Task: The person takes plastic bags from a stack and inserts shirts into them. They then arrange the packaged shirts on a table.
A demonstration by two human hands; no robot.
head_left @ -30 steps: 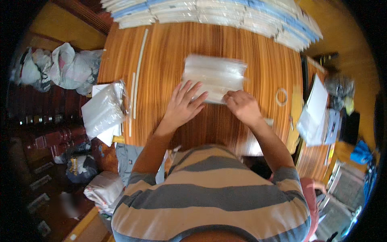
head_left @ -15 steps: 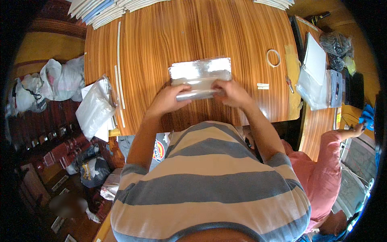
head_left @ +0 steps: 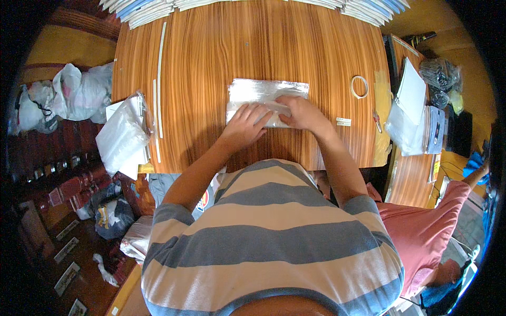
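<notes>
A shiny clear plastic packet [head_left: 268, 88] lies on the wood-grain table [head_left: 211, 58] in front of me, its near part folded over. My left hand [head_left: 245, 125] rests flat on the near left part of the packet, fingers stretched out and slightly apart. At its near right, my right hand [head_left: 301, 112] has its fingers bent and closed on the plastic along the fold. The right thumb is partly hidden by the folded film. What the packet contains, if anything, I cannot make out.
A tape ring [head_left: 359, 87], small white label strips [head_left: 343, 121] and a cutter [head_left: 377, 121] lie to the right. Plastic-wrapped sheets [head_left: 124, 134] overhang the left edge. Paper stacks [head_left: 363, 10] line the far edge. A co-worker in a pink top [head_left: 421, 226] is at right.
My left hand went from gripping the packet's left side to lying flat on it. My right hand shifted inward over the fold. The packet now lies flatter on the table.
</notes>
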